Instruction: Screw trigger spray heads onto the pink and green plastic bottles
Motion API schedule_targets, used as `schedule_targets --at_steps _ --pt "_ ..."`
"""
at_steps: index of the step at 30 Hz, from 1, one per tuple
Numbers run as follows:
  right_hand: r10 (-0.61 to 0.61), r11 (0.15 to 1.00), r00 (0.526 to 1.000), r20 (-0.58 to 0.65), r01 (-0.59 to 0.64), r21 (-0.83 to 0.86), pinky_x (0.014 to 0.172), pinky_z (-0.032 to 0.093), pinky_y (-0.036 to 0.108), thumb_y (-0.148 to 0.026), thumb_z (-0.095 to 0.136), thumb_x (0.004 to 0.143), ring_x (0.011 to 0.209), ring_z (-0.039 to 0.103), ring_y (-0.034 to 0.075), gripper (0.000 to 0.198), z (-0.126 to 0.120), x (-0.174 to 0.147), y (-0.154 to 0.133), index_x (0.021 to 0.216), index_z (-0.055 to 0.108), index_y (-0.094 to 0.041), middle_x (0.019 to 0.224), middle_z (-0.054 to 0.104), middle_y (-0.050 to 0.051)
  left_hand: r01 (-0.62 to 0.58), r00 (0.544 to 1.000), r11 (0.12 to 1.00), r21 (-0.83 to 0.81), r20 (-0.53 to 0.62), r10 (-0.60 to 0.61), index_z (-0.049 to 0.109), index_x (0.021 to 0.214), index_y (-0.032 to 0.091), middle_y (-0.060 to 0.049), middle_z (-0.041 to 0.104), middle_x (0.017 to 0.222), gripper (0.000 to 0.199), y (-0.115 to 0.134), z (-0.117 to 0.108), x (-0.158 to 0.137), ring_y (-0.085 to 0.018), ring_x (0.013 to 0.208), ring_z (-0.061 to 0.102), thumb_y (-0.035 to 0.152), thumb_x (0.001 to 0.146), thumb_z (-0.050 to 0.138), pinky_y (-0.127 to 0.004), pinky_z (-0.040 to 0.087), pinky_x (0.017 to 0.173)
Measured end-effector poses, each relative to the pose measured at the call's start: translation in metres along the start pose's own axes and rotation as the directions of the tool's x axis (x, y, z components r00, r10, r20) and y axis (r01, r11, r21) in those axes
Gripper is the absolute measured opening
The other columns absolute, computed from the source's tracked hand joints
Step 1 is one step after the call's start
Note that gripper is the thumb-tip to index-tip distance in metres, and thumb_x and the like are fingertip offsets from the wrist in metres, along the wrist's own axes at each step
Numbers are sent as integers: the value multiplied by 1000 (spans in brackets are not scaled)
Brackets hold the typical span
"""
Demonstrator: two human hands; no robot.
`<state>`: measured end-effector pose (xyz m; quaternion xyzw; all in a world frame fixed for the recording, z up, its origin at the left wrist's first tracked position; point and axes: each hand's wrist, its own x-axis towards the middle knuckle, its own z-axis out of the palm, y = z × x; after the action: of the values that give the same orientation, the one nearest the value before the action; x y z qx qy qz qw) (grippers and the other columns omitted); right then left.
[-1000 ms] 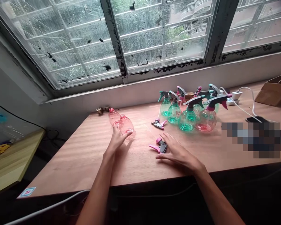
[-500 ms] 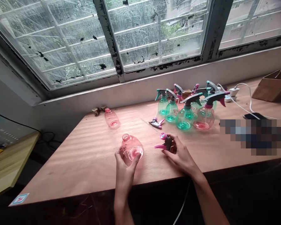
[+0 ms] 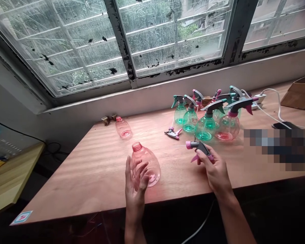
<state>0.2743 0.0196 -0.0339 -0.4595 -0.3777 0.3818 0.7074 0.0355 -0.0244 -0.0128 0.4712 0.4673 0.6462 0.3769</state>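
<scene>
My left hand (image 3: 136, 186) is wrapped round a clear pink spray bottle (image 3: 148, 159) without a top. Its thumb lies at the near side, and the other fingers show through the plastic. The bottle leans, its threaded neck toward the upper left. To the right, my right hand (image 3: 217, 169) grips a grey and pink trigger spray head (image 3: 199, 149), whose pink collar points left. Behind it, a second spray head (image 3: 173, 133) lies on the table. Another open pink bottle (image 3: 123, 128) stands farther back on the left.
Several green and pink bottles with spray heads (image 3: 205, 127) stand together at the back right of the wooden table (image 3: 73, 183). White cables, a dark phone (image 3: 284, 125) and a cardboard box (image 3: 298, 93) are farther right. Two small brownish objects (image 3: 105, 120) sit by the wall.
My right hand has moved right and turned the spray head, so its collar now faces left. The pink bottle in my left hand has come slightly nearer and its tilt has changed.
</scene>
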Motion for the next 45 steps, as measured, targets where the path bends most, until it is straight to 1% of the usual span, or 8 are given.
schedule_targets --at_steps 3,7,13,21,26,31,37,45 --pt "15 973 987 -162 23 229 59 49 18 -37 88 80 60 55 8 27 -3 -2 -5 97 76 -20 72 64 -5 -11 999 1000 26 -38 12 34 155 35 -12 63 140 86 -1 2 -1 -28 124 67 53 84 79 -40 56 98" --pt "97 921 968 -230 0 391 50 46 12 -33 96 68 61 56 6 31 -5 -5 -7 87 76 -18 75 67 -4 -51 997 999 11 -51 51 50 131 25 -16 70 130 59 -5 1 -2 -28 106 72 65 90 65 -41 58 87" --pt "120 872 939 -323 56 487 50 49 13 -34 93 73 63 61 6 27 -8 -4 -7 87 76 -18 76 69 -4 -107 983 982 154 -134 128 57 137 29 -10 67 131 62 -1 3 -5 -28 126 64 54 83 79 -42 49 109" --pt "160 831 960 -228 -7 556 50 49 13 -32 91 74 61 59 5 25 -10 -1 -11 88 76 -19 76 67 -6 -137 976 988 66 -162 146 54 140 29 -12 49 156 65 2 8 -2 -30 140 54 48 84 80 -43 51 113" --pt "185 854 966 -181 -67 515 54 52 13 -29 90 76 61 59 6 21 -11 -4 -8 87 77 -18 76 69 -4 -126 982 989 72 -134 135 54 143 28 -12 55 150 66 4 9 -3 -30 138 55 48 85 78 -43 51 114" --pt "149 924 987 58 -160 347 58 54 16 -33 88 81 64 64 9 23 -13 -8 -4 96 77 -20 78 72 -2 -101 984 989 104 -139 115 54 147 27 -11 64 134 70 6 12 -5 -29 130 61 54 86 76 -41 50 112" --pt "93 989 909 405 -132 68 68 62 30 -37 78 92 71 75 18 27 -6 -20 -4 111 66 -23 85 77 1 -63 990 984 167 -116 83 55 147 28 -11 64 135 71 2 11 -4 -27 116 66 60 86 73 -37 55 100" --pt "73 975 926 370 -144 169 69 67 34 -41 83 87 72 73 17 35 9 -41 -10 107 58 -25 110 75 5 -54 996 980 191 -58 67 56 145 26 -11 58 148 68 5 9 -5 -30 129 59 63 89 66 -42 50 109"
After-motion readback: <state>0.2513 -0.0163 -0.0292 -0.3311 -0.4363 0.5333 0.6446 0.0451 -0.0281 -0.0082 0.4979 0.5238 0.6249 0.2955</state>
